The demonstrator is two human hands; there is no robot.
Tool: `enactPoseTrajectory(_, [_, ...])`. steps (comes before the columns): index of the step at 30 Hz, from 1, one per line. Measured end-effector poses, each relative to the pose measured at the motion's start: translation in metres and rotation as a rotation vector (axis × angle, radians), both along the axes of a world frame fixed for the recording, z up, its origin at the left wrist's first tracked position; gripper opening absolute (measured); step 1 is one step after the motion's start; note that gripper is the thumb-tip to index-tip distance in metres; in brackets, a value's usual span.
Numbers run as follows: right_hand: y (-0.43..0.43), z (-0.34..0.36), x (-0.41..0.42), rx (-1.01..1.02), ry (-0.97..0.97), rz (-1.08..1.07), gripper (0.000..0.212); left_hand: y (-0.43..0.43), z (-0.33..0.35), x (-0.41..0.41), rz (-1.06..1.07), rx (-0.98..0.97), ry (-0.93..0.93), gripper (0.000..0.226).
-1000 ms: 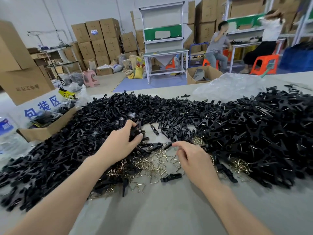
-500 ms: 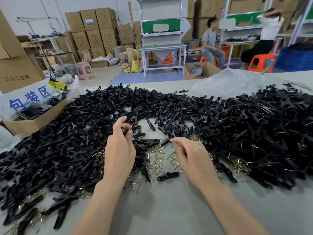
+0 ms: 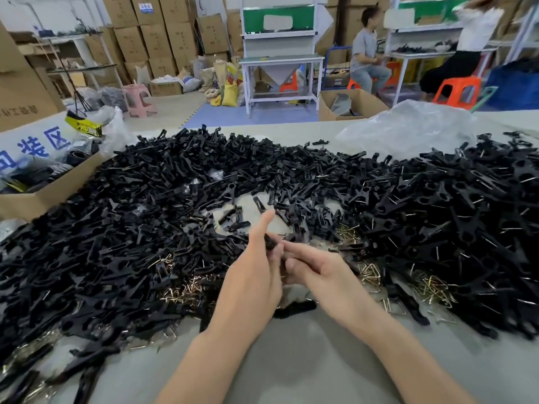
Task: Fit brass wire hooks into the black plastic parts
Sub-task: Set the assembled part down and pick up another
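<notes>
Left grip (image 3: 250, 275) pinches matte black plastic part (image 3: 269, 244) (right grip (image 3: 315, 269) touching).

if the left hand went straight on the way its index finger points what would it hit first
Likely the loose black plastic part just past the fingertip of the left hand, then the heap of black plastic parts behind it, though depth is unclear.

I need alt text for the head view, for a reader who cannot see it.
Two hands meet over a grey table: the left hand pinches a black plastic part, and the right hand touches it. Heaps of black parts and brass wire hooks lie around them.
</notes>
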State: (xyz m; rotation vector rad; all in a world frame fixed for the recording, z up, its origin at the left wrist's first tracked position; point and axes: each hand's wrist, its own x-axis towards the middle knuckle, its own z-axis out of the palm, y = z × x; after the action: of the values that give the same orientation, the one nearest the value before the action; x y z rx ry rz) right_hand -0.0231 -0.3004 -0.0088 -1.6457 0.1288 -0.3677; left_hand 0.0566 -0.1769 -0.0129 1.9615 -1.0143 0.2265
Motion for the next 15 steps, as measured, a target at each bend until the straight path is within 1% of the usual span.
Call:
enactPoseTrajectory(2, [-0.001,-0.003,0.002,-0.085,0.051,-0.066,0.043,-0.001,-0.001,0.006,0.069,0.006,0.000,0.059])
enactPoseTrajectory(4, [-0.004,-0.005,0.001,-0.124,0.071,-0.131,0.039,0.000,0.000,0.014,0.148,-0.004,-0.045,0.053])
enactPoseTrajectory(8, [-0.013,-0.004,-0.004,-0.044,0.057,-0.187,0.039,0.009,0.007,0.024,0.281,-0.051,-0.122,0.053])
enactPoseTrajectory(10, [-0.014,-0.003,-0.005,-0.017,0.054,-0.189,0.037,0.012,0.009,0.025,0.327,-0.077,-0.103,0.055])
enactPoseTrajectory(12, [-0.015,-0.005,-0.005,0.020,0.046,-0.197,0.036,0.014,0.012,0.024,0.323,-0.103,-0.068,0.058])
enactPoseTrajectory(15, [-0.014,-0.004,-0.004,0.051,0.034,-0.218,0.037,0.016,0.014,0.017,0.251,-0.129,-0.032,0.065])
